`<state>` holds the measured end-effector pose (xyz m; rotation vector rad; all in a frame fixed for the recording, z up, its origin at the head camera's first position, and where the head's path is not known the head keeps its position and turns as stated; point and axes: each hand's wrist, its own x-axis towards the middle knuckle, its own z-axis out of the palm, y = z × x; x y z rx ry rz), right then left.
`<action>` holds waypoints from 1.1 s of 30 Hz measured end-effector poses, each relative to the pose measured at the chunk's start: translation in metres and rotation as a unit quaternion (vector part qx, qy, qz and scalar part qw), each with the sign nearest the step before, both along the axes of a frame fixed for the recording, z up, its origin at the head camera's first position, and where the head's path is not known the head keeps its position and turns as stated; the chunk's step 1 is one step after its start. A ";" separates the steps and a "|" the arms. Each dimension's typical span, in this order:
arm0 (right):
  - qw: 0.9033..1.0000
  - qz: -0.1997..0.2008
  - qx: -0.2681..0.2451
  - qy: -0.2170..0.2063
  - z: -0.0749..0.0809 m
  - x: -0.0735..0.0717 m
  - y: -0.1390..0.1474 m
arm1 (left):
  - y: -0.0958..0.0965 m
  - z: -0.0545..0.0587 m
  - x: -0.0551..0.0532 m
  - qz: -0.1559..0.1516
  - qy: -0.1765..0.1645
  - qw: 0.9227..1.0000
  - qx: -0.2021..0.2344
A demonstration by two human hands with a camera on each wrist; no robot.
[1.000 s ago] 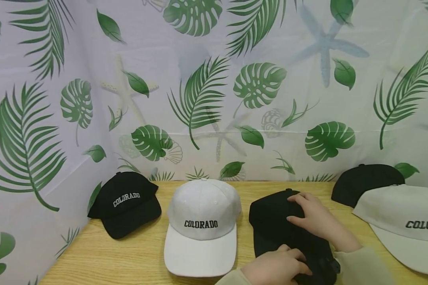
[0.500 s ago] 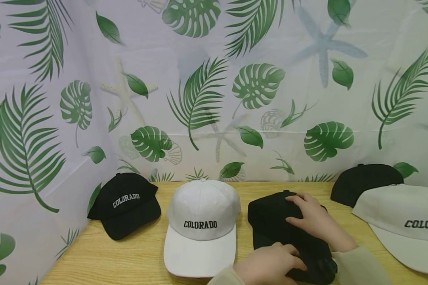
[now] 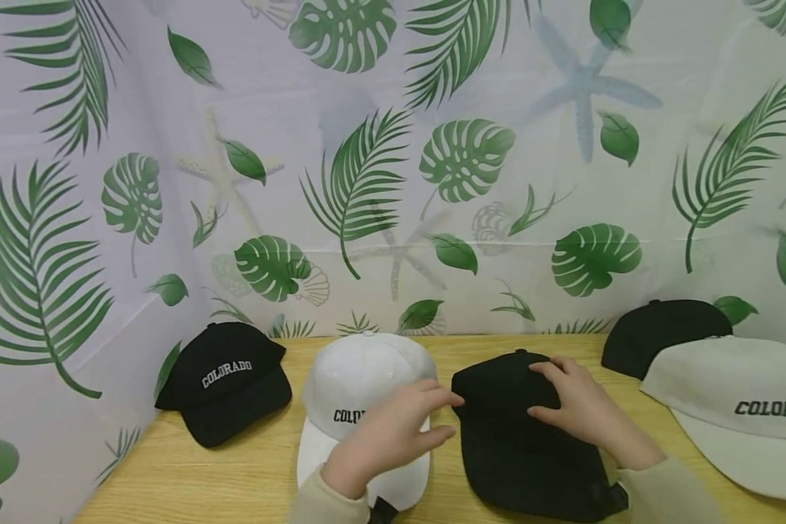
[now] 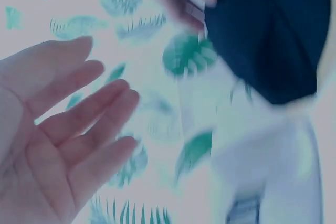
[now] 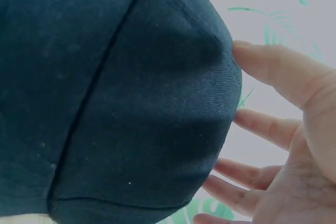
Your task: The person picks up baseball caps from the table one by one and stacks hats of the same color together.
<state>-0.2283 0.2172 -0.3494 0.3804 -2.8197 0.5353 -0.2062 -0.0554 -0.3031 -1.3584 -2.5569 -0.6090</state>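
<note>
In the head view a black cap lies on the table right of centre, brim toward the front. My right hand rests on its right side. The right wrist view shows the thumb and relaxed fingers along the edge of the dark crown. My left hand hovers over the white cap, hiding part of its COLORADO lettering. Nothing is in that hand; its fingertips point at the black cap's left side. In the left wrist view its fingers are spread, apart from the black cap.
Another black cap with COLORADO lettering sits at the left. At the right a cream cap partly covers a further black cap. The wooden table meets a leaf-print cloth behind and at the left.
My left hand has left the black cap's brim and moved up and left, over the white cap. The brim now shows. My right hand has stayed at the crown.
</note>
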 end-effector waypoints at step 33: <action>1.000 -0.005 0.029 -0.004 -0.003 0.004 0.001 | -0.196 -0.063 -0.066 0.436 -0.150 0.887 0.030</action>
